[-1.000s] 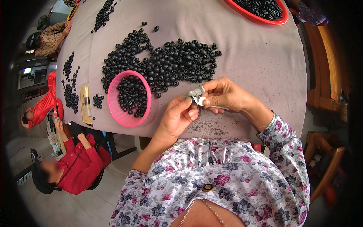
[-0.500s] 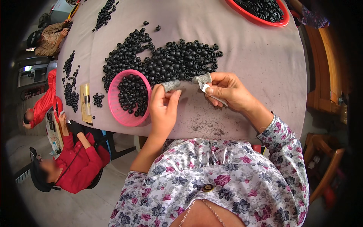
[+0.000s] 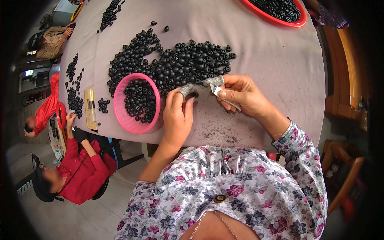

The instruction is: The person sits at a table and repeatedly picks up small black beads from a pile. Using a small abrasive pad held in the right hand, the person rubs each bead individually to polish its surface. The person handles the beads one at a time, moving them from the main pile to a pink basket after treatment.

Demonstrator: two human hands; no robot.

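Observation:
Between the thumb and grey-wrapped index finger of my left hand (image 3: 177, 116) is a small black round part (image 3: 195, 95), with an opening in its face. My right hand (image 3: 245, 96) pinches a thin white strip-like tool (image 3: 216, 90), whose pointed end sticks up past the thumb. Its kind I cannot make out. A grey sleeve covers that index finger too. The two hands are close but apart. Just beyond them spreads a heap of similar black parts (image 3: 188, 60). At my left hand's outer side stands a pink basket (image 3: 119, 116), partly filled with such parts.
A red basin (image 3: 260, 15) of flat black pieces stands far right. Left of the basket lie a yellowish flat box (image 3: 90, 108) and small clusters of black parts (image 3: 75, 100). Dark crumbs dot the cloth (image 3: 224, 136) near me. A person in red (image 3: 86, 172) sits at left.
My left hand has shifted slightly right, toward the right hand, and a black part now shows in its fingers. My right hand has barely moved.

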